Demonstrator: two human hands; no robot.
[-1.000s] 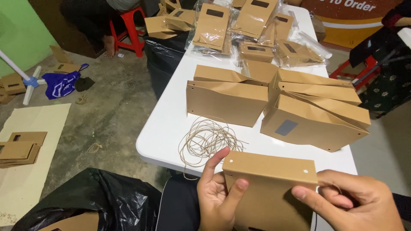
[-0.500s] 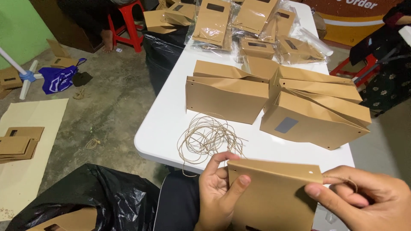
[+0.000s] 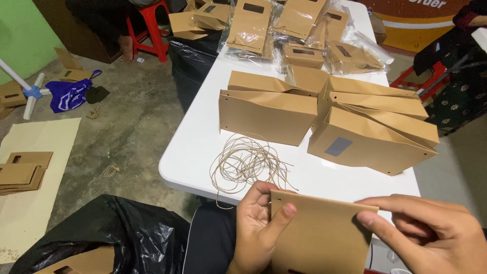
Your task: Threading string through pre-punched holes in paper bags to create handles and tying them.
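my left hand (image 3: pixel 261 226) and right hand (image 3: pixel 431 231) are both clamped on the flat brown paper bag (image 3: pixel 319 238), thumbs on its face, low at the near edge of the white table (image 3: pixel 198 147). a tangle of twine (image 3: pixel 246 162) lies just beyond it.

1. The paper bag (image 3: pixel 319 238) held in both hands runs off the bottom edge; its lower part is not visible.
2. The right hand (image 3: pixel 431 233) is cut by the right and bottom edges; its wrist is out of view.
3. The left hand (image 3: pixel 258 228) has its fingers behind the bag; only the thumb shows on the front face.
4. The black plastic sack (image 3: pixel 127 238) is cut off at the bottom edge, and the cardboard inside it is only partly seen.
5. The person on the red stool (image 3: pixel 149 25) is cut by the top edge.
6. The wrapped bags (image 3: pixel 299 30) at the far end of the table (image 3: pixel 198 147) continue past the top edge.
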